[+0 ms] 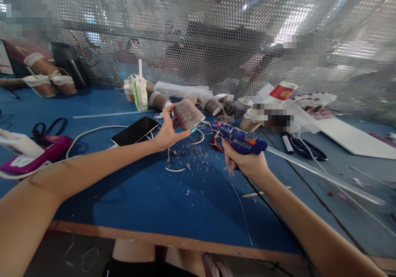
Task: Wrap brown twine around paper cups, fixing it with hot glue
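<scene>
My left hand grips a cup wrapped in brownish-pink yarn, tilted on its side above the blue table. Its fingers are behind the cup and the thumb lies along the lower edge. My right hand is wrapped around a blue hot glue gun, whose nozzle points left at the cup's right edge. Whether the tip touches the cup I cannot tell. A long clear glue stick sticks out of the gun's back. Loose strands hang below my right hand. Glue scraps and bits of string lie beneath the cup.
A black phone lies left of my left hand. Behind stand a drink carton with a straw, more wrapped cups and a bundle of glue sticks. A magenta power strip is at left, a white board at right. Perforated metal screens the back.
</scene>
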`<state>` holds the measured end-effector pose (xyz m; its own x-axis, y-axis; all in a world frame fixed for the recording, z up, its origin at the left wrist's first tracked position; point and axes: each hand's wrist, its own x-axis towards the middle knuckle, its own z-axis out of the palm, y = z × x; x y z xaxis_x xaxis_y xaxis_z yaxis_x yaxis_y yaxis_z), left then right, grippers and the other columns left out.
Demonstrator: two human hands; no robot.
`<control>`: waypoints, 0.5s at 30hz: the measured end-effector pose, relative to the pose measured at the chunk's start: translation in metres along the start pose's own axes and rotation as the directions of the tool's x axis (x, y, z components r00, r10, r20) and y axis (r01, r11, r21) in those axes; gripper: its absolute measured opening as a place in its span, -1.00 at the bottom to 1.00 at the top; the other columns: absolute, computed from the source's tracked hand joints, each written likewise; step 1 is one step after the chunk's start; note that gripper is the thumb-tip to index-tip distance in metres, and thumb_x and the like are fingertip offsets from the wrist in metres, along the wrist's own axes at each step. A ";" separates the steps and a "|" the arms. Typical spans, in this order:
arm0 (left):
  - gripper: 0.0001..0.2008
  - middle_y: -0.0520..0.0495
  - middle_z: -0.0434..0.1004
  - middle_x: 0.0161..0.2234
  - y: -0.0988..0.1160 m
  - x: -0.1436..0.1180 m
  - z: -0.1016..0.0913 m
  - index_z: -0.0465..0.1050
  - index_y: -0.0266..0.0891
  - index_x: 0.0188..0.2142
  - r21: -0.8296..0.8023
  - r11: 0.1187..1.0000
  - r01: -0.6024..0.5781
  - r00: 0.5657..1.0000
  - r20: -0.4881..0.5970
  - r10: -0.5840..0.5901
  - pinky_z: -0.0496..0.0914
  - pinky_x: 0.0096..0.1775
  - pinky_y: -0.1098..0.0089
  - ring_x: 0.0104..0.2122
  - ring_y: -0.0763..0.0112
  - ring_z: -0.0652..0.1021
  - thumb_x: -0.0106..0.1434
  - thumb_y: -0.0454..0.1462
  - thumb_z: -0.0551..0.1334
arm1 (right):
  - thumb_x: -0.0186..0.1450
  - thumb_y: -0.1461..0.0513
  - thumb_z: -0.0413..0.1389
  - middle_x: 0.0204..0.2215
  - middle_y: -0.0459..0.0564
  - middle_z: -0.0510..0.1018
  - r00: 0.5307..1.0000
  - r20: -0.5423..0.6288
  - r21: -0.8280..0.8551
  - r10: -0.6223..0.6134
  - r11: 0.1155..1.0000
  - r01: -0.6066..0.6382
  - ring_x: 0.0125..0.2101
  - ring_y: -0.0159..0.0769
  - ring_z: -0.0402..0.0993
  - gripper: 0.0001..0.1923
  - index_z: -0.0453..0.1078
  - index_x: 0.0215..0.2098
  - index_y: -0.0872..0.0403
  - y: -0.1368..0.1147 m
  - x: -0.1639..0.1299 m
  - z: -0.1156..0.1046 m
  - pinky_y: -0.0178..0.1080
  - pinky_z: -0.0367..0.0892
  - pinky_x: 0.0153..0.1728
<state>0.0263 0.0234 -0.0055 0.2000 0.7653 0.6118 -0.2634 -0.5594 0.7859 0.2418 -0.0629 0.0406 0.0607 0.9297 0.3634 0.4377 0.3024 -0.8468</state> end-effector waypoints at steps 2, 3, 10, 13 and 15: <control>-0.15 -0.10 -0.07 0.20 0.004 -0.001 0.001 -0.10 0.06 0.11 -0.028 0.999 0.025 1.000 -0.008 -0.025 0.34 0.16 0.03 0.17 0.10 0.31 0.00 -0.11 0.45 | 0.06 -0.11 0.27 -0.93 -0.13 0.25 1.000 0.017 -0.005 -0.003 1.000 0.003 -0.89 -0.44 0.15 -0.41 0.18 -0.87 0.01 0.002 0.000 0.000 -0.30 0.25 -0.81; -0.16 -0.09 -0.05 0.19 0.006 -0.001 0.001 -0.09 0.04 0.10 -0.042 0.998 0.041 0.999 -0.014 -0.041 0.33 0.16 0.03 0.17 0.11 0.31 -0.01 -0.12 0.45 | 0.06 -0.11 0.26 -0.93 -0.13 0.24 1.000 0.023 -0.010 -0.003 1.000 0.004 -0.89 -0.45 0.15 -0.40 0.17 -0.87 0.01 0.002 0.000 0.000 -0.31 0.25 -0.81; -0.22 -0.05 0.02 0.15 0.012 -0.001 0.003 -0.03 0.02 0.04 -0.083 0.996 0.039 0.999 -0.030 -0.042 0.34 0.16 0.09 0.13 0.20 0.36 -0.02 -0.21 0.45 | 0.08 -0.06 0.26 -0.93 -0.14 0.22 0.994 0.109 0.011 0.002 1.000 -0.003 -0.89 -0.46 0.13 -0.44 0.15 -0.84 0.00 -0.007 -0.004 0.002 -0.31 0.20 -0.82; -0.24 -0.05 0.01 0.14 0.010 -0.001 0.003 -0.03 0.02 0.04 -0.080 0.996 0.037 0.999 -0.021 -0.039 0.36 0.14 0.09 0.12 0.21 0.37 -0.01 -0.21 0.44 | 0.06 -0.01 0.28 -0.91 -0.13 0.26 0.990 0.138 0.013 0.031 0.999 -0.033 -0.87 -0.45 0.16 -0.49 0.18 -0.82 0.01 -0.020 -0.008 0.004 -0.32 0.19 -0.81; -0.23 -0.05 0.00 0.14 0.009 -0.001 0.003 -0.04 0.02 0.05 -0.072 0.997 0.040 0.999 -0.018 -0.042 0.37 0.13 0.09 0.12 0.20 0.36 -0.01 -0.20 0.44 | 0.07 0.01 0.28 -0.90 -0.12 0.29 0.987 0.153 0.002 0.042 0.999 -0.043 -0.86 -0.45 0.19 -0.52 0.20 -0.81 0.02 -0.024 -0.010 0.003 -0.33 0.20 -0.80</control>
<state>0.0262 0.0167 0.0008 0.1938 0.7936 0.5767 -0.3223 -0.5037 0.8015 0.2277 -0.0782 0.0559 -0.0588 0.9628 0.2639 0.4329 0.2628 -0.8623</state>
